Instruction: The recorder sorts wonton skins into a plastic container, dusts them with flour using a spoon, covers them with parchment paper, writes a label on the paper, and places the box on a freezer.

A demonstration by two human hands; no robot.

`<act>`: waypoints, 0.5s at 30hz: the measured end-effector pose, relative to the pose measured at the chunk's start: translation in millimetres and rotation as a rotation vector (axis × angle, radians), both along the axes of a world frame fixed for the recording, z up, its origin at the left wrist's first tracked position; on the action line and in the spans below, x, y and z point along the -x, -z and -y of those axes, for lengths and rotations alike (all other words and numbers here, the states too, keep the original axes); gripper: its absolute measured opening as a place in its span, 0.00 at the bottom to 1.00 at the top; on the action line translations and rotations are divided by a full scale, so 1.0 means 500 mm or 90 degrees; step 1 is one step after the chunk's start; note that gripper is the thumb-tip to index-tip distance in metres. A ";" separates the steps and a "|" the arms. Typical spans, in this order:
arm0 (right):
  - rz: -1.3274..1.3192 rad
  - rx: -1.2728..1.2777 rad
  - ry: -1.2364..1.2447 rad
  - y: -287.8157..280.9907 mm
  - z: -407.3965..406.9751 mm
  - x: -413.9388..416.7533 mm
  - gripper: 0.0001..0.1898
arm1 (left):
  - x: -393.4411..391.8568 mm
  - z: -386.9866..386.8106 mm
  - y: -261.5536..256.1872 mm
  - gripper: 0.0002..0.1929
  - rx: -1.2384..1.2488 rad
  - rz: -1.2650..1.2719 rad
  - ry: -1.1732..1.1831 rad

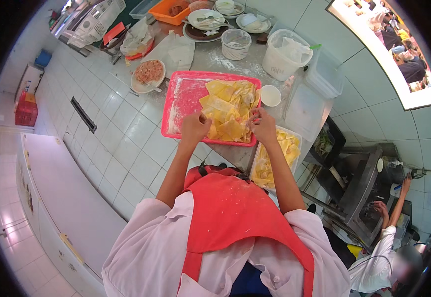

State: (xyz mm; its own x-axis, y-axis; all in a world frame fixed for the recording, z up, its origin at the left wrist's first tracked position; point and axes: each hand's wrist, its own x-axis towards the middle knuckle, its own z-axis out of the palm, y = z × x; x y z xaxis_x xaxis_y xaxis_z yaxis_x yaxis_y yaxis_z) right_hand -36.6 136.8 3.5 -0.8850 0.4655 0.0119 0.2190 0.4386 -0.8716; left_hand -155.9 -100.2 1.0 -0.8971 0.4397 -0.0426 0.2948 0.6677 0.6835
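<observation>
A red plastic tray (180,100) dusted with flour lies on the table before me. Its right half bears a heap of yellow wontons (230,107), folded and overlapping. My left hand (195,127) is at the heap's near left side, fingers curled against the dough. Over the tray's right edge, my right hand (262,124) has its fingertips bent in at the wontons. Whether either hand pinches a piece is hidden by the fingers. Partly under my right forearm, a white container (255,169) holds more yellow wontons. A white cup (271,95) stands just beyond my right hand.
A bowl of minced meat (148,72) with a spoon sits left of the tray. Behind are a plastic tub (236,44), a white bucket (284,55) and stacked dishes (206,19). Clear plastic containers (323,78) stand at right. Another person's arm (399,200) reaches over the stove area.
</observation>
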 end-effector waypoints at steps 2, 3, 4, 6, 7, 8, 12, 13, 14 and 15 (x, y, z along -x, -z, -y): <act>0.002 -0.010 0.004 -0.002 0.010 -0.001 0.23 | -0.008 -0.037 -0.018 0.07 -0.023 -0.101 0.010; 0.011 0.032 0.013 -0.002 0.014 -0.003 0.22 | -0.014 -0.058 -0.021 0.06 -0.048 -0.201 0.018; 0.020 0.075 0.020 0.000 0.016 -0.006 0.22 | -0.012 -0.082 -0.014 0.06 -0.047 -0.201 0.019; 0.001 0.060 0.030 0.008 0.015 -0.009 0.22 | 0.010 -0.135 0.003 0.06 -0.123 -0.180 0.266; -0.019 0.044 0.038 0.012 0.010 -0.011 0.22 | 0.019 -0.148 0.009 0.06 -0.125 -0.180 0.270; -0.020 0.042 0.043 0.015 0.005 -0.015 0.22 | 0.026 -0.161 0.015 0.06 -0.043 -0.205 0.338; 0.004 0.060 0.041 0.011 -0.005 -0.019 0.22 | 0.070 -0.178 0.013 0.08 0.105 -0.216 0.464; -0.001 0.110 0.039 0.011 -0.007 -0.022 0.22 | 0.075 -0.178 0.009 0.08 0.105 -0.216 0.470; -0.001 0.111 0.044 0.011 -0.007 -0.026 0.22 | 0.080 -0.177 0.006 0.08 0.078 -0.206 0.488; -0.022 0.157 0.031 0.009 -0.006 -0.027 0.22 | 0.084 -0.178 0.003 0.08 0.050 -0.196 0.504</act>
